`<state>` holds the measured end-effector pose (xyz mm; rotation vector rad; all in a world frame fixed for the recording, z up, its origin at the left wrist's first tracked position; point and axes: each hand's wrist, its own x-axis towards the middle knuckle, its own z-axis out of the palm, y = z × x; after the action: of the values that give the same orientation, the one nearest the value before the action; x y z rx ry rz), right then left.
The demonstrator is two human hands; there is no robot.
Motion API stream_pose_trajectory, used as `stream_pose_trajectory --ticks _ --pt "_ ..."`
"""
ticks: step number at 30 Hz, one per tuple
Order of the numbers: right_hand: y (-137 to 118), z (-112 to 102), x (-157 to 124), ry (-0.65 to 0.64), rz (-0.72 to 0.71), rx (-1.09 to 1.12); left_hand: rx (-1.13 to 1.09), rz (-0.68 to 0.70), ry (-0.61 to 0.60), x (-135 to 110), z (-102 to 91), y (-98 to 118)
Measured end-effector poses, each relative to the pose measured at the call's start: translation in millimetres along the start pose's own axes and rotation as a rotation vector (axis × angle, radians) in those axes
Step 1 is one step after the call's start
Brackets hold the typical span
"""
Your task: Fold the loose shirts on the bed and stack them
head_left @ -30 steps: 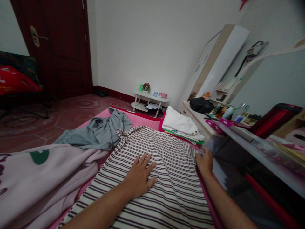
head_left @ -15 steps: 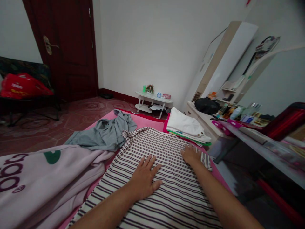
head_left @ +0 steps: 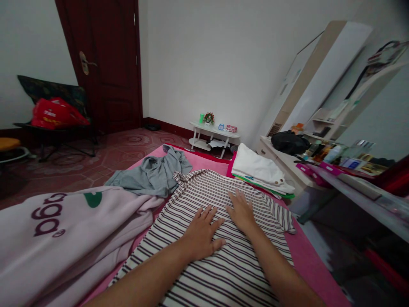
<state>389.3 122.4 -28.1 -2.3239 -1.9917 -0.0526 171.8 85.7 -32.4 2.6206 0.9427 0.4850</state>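
Observation:
A white T-shirt with dark stripes (head_left: 188, 204) lies spread over the pink bed cover (head_left: 315, 260). My left hand (head_left: 202, 234) rests flat near its middle, fingers spread. Just right of it and a little farther away, my right hand (head_left: 241, 212) also lies on the striped cloth with its fingers stretched out. Neither hand grips anything. One short sleeve (head_left: 284, 216) reaches out to the right; the other side is bunched at the far left corner. My forearms cover part of the near cloth.
Left of the shirt lie a grey garment (head_left: 153, 172) and a pale pink sweatshirt (head_left: 76, 238) with lettering. A stack of folded clothes (head_left: 257, 168) sits at the far right corner. Beyond are a small white table (head_left: 214, 130), a chair with a red bag (head_left: 56, 114), and a cluttered dresser (head_left: 281, 155).
My right hand has moved left across the shirt, away from the right sleeve and closer to my left hand. The view has turned slightly left.

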Motion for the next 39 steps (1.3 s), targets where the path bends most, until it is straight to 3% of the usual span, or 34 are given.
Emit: stream_pose_trajectory --ticks 2,4,8,12,14,17,21,27,32,39 --pt "-26 9 -14 0.07 -0.158 0.052 -0.002 0.01 0.009 0 1.4 -3" --pt "-37 17 -24 0.1 -0.165 0.07 -0.006 0.025 0.022 0 3.8 -6" --pt "-33 22 -26 0.097 -0.131 0.084 -0.019 0.047 0.078 4 7.0 -13" --pt "-29 19 -23 0.112 -0.122 0.124 0.12 -0.1 0.187 21 -2.5 -32" --pt "-30 18 -23 0.122 -0.121 0.146 0.246 -0.162 0.176 33 -12.3 -48" --pt "-31 18 -23 0.127 -0.114 0.175 0.336 -0.174 0.07 53 -31.2 -78" --pt "-30 20 -23 0.143 -0.107 0.199 0.392 -0.223 -0.038 80 -66.9 -123" --pt "-29 21 -23 0.15 -0.109 0.215 0.536 -0.55 0.051 103 -117.4 -169" --pt "-30 21 -23 0.168 -0.109 0.208 0.506 -0.715 0.025 98 -116.9 -174" --pt "-30 20 -23 0.168 -0.11 0.202 0.499 -0.79 0.058 97 -114.5 -152"
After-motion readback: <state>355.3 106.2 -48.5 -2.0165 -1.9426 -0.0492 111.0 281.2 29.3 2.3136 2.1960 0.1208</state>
